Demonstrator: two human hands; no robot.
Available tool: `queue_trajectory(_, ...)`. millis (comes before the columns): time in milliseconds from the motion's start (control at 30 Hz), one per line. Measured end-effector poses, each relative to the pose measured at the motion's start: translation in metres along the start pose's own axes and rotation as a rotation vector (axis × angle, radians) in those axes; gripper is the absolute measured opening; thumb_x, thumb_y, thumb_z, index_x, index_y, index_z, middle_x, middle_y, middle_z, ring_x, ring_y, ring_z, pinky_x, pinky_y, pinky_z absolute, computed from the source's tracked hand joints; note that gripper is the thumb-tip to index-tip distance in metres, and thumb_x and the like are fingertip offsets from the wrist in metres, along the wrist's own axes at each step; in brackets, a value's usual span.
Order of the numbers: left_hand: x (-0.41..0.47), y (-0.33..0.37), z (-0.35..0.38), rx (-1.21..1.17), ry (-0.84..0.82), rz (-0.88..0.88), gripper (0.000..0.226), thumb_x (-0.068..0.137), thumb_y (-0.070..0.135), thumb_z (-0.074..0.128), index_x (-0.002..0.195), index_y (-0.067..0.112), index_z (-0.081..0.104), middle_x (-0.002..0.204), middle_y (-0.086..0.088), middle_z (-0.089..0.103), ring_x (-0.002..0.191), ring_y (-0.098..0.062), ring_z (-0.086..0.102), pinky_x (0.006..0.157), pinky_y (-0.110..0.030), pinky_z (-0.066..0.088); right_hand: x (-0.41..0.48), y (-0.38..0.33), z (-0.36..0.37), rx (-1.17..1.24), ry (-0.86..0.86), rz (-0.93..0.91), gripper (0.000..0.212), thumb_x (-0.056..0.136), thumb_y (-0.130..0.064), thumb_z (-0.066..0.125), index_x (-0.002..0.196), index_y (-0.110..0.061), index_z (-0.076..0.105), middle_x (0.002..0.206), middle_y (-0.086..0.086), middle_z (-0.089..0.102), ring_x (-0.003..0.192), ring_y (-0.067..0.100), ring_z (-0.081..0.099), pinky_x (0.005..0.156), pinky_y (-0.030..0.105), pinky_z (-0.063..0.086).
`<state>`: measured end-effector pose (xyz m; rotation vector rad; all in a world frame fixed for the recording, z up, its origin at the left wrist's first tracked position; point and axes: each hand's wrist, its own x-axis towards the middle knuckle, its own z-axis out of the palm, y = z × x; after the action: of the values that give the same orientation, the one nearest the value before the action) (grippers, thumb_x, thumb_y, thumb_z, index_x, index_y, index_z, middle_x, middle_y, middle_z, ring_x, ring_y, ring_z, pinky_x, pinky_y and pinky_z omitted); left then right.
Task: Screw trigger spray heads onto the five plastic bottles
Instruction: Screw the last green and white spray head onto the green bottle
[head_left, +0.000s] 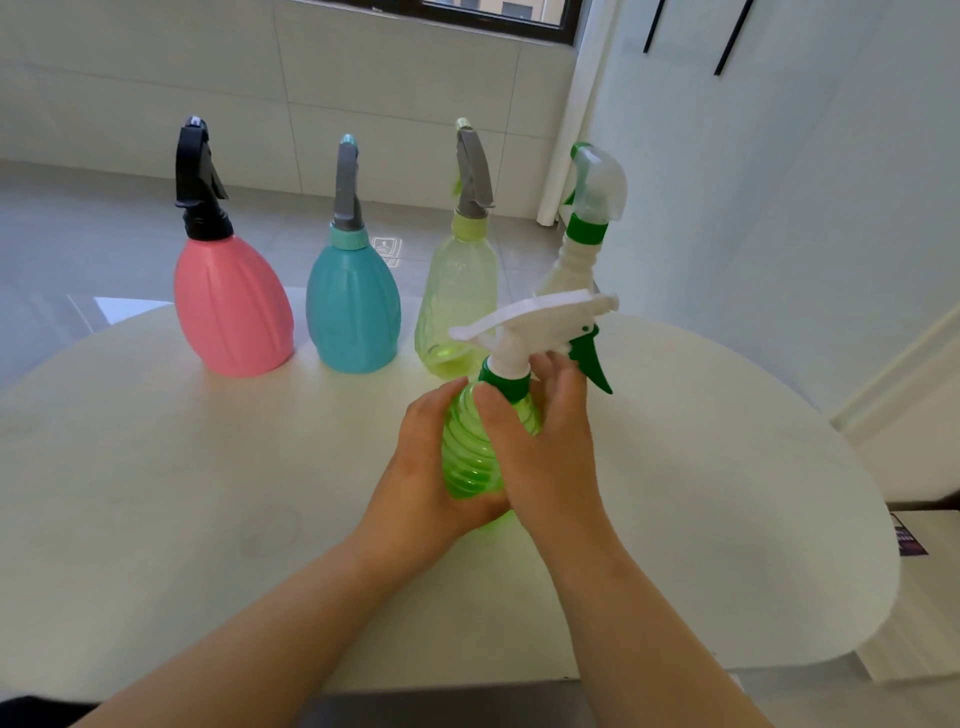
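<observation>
- While the green bottle (470, 457) sat low over the middle of the bench (208, 493), tipped a little to the right, the left grip (426, 467) was wrapped round its ribbed body. The right grip (545, 447) pinched the green collar (511, 387) of the white spray head (535, 317) between thumb and fingers. Whether the base touched the bench could not be told.
- If the collar had gone on crooked, the thread could have crossed and jammed; how far down it was wound was hidden behind the thumb.
- Because the body looked thin and soft, a hard squeeze from the left grip might have dented it. It might also have twisted along with the collar, so that nothing tightened.
- As the long nozzle and the green trigger (592, 364) stuck out sideways, the fingers turning the collar could have caught on them and slipped off.
- Since the nozzle end pointed toward the white bottle (566, 270) behind it, and the yellow-green bottle (457, 296) stood near, a swing of the head could have toppled either one.
- Farther left, the teal bottle (353, 312) and the pink bottle (231, 306) stood well apart from the hands and seemed at less risk.
</observation>
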<state>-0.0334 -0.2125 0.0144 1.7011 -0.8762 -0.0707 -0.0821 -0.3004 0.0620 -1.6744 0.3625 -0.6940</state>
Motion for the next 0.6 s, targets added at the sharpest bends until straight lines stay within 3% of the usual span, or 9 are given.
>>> queue_trajectory(67,0.001,-0.001,-0.001,0.002,-0.023,-0.015,0.087,0.053,0.014,0.084,0.109,0.048,0.027,0.115,0.027,0.031,0.109,0.010,0.038,0.085,0.007,0.028,0.000,-0.003,-0.007,0.005,-0.098,0.016,0.025,0.082,-0.020,0.055,0.103,-0.033,0.052,0.092,-0.019,0.057,0.085,-0.008,0.056,0.071,0.011,0.046)
queue_trajectory(167,0.003,0.000,-0.009,-0.043,-0.126,-0.066,0.090,0.056,0.017,0.084,0.112,0.054,0.023,0.119,0.030,0.033,0.112,0.017,0.038,0.085,0.006,0.030,0.000,-0.003,-0.013,0.037,-0.127,0.000,0.022,0.082,-0.020,0.056,0.086,-0.042,0.057,0.088,-0.018,0.064,0.084,-0.004,0.060,0.074,0.013,0.049)
queue_trajectory(333,0.008,0.001,-0.032,-0.115,-0.325,-0.132,0.086,0.059,0.019,0.078,0.119,0.053,0.026,0.129,0.024,0.041,0.118,0.007,0.043,0.100,-0.015,0.037,0.004,0.000,-0.016,0.157,-0.093,0.057,0.022,0.068,-0.016,0.070,0.074,-0.034,0.058,0.071,-0.024,0.067,0.073,-0.009,0.060,0.067,0.009,0.049)
queue_trajectory(467,0.006,-0.002,-0.031,-0.132,-0.281,-0.127,0.084,0.061,0.007,0.080,0.114,0.050,0.032,0.123,0.028,0.043,0.115,0.014,0.042,0.090,-0.001,0.036,0.004,0.000,-0.012,0.108,-0.068,0.039,0.029,0.070,-0.013,0.070,0.078,-0.033,0.051,0.081,-0.018,0.059,0.073,-0.014,0.057,0.066,0.005,0.046)
queue_trajectory(600,0.006,-0.004,-0.031,-0.140,-0.266,-0.127,0.084,0.058,0.006,0.080,0.113,0.048,0.033,0.120,0.028,0.044,0.112,0.018,0.041,0.087,0.002,0.036,0.003,-0.005,-0.021,0.073,-0.240,0.056,0.026,0.079,-0.014,0.060,0.083,-0.039,0.055,0.090,-0.018,0.060,0.081,-0.011,0.057,0.072,0.012,0.047)
